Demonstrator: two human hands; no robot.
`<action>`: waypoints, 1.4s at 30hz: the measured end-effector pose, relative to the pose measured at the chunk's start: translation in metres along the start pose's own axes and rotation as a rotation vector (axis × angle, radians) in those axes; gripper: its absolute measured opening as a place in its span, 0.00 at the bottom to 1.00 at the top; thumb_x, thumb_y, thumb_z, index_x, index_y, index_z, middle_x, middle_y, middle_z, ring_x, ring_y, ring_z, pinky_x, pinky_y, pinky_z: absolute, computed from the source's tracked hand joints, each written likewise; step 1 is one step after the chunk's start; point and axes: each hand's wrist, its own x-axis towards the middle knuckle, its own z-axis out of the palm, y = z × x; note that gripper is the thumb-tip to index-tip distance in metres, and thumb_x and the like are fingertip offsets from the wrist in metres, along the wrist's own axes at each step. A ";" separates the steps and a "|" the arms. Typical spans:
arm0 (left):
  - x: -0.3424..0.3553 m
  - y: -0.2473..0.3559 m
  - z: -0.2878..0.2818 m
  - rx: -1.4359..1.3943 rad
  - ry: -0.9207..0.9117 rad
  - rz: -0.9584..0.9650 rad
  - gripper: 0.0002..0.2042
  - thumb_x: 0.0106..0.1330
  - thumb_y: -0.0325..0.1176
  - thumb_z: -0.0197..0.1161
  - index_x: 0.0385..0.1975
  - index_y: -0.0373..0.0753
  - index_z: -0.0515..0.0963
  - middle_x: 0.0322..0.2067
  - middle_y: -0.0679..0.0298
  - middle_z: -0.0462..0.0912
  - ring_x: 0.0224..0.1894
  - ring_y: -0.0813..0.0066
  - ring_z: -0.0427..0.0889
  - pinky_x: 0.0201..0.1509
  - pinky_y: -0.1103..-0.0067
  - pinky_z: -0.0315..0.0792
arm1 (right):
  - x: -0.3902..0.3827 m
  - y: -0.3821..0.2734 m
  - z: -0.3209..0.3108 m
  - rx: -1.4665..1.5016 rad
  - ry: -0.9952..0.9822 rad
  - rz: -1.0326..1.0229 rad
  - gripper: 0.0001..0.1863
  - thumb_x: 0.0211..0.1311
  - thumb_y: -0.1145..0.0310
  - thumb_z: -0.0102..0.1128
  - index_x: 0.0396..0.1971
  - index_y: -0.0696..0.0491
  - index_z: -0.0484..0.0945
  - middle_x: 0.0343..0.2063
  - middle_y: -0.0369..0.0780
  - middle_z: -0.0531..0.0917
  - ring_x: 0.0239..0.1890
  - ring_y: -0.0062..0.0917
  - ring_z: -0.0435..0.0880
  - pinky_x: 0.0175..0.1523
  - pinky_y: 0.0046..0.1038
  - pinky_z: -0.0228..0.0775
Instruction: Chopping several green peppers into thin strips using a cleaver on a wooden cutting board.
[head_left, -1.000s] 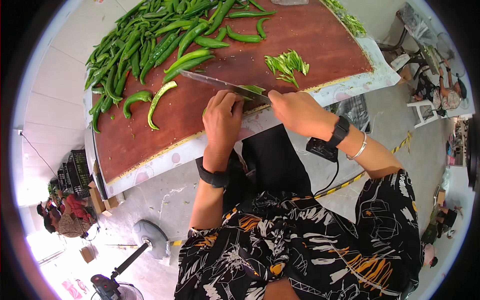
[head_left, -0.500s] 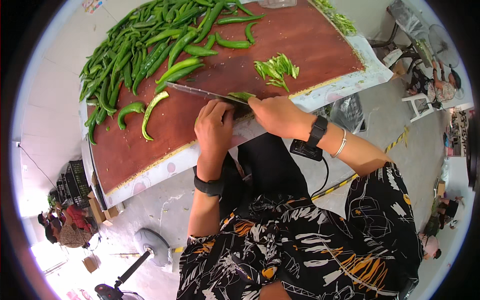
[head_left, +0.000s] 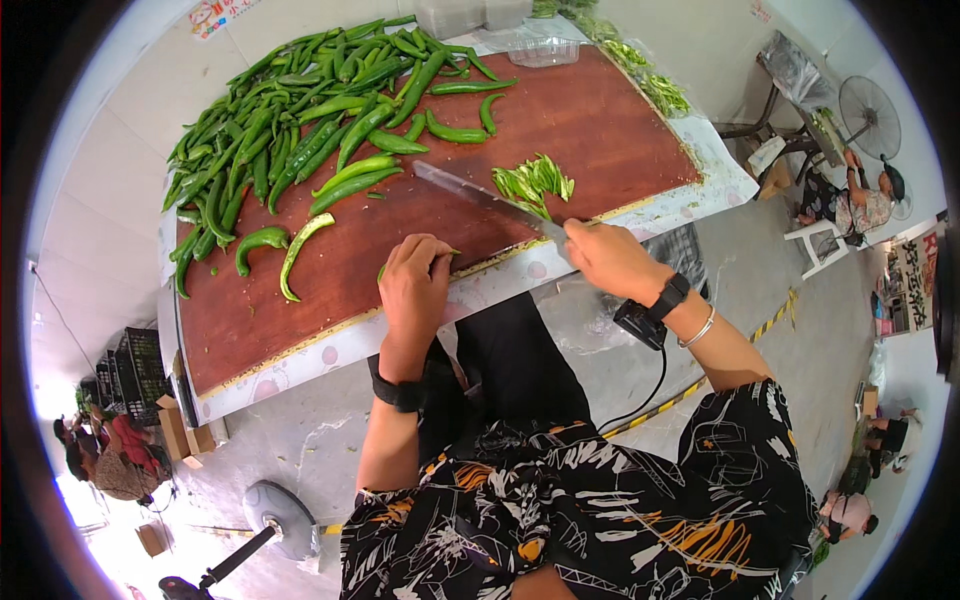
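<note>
My right hand (head_left: 606,260) is closed around the handle of a long-bladed kitchen knife (head_left: 488,203), its blade slanting up and left over the reddish-brown board (head_left: 420,210). Close to the blade's far side lies a small heap of sliced green pepper (head_left: 533,185). Near the board's front edge, my left hand (head_left: 412,285) is closed; a bit of green pepper peeks out beside its fingers, the rest hidden by them. A pale green curved pepper (head_left: 303,252) and a darker curled one (head_left: 262,248) rest left of this hand. Whole long green peppers (head_left: 290,120) pile up at the far left.
At the back stands a clear plastic tray (head_left: 543,52). Pepper scraps (head_left: 650,85) line the far right edge. Left on the floor are black crates (head_left: 140,365) and a fan (head_left: 280,515). A person sits at the right near another fan (head_left: 868,115).
The knife in my right hand has swung right, away from my left hand. The green piece seen by the blade before is no longer there. The whole view has shifted slightly.
</note>
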 end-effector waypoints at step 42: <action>0.013 0.006 0.002 0.165 -0.063 -0.003 0.03 0.57 0.29 0.64 0.29 0.42 0.78 0.33 0.66 0.78 0.37 0.61 0.78 0.40 0.69 0.73 | 0.024 -0.054 0.000 -0.148 -0.046 -0.208 0.05 0.62 0.73 0.52 0.31 0.58 0.67 0.18 0.49 0.78 0.23 0.48 0.80 0.27 0.45 0.70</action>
